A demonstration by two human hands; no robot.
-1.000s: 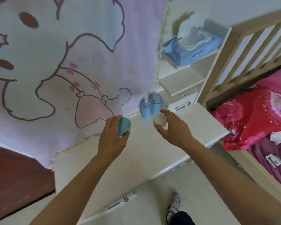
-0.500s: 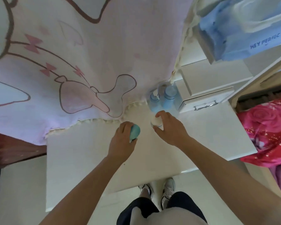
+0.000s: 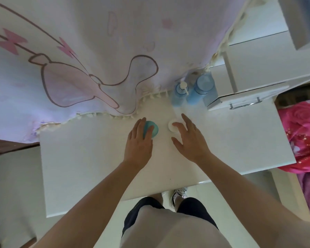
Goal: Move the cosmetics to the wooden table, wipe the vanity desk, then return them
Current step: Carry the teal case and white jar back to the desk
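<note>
Both jars down on the vanity desk (image 3: 89, 167) now, lifted in the fingers only a second ago. Left hand (image 3: 139, 142) spread wide, fingertips lying over the teal jar (image 3: 151, 129) at 12 o'clock of the palm. Right hand (image 3: 190, 138) loose and splayed, one finger touching the white jar (image 3: 172, 125). Two blue bottles (image 3: 193, 92) standing at 1 o'clock, against the drawer unit (image 3: 243, 102). Looks like the return leg, nearly wrapped. No readable lettering anywhere on jars or bottles.
</note>
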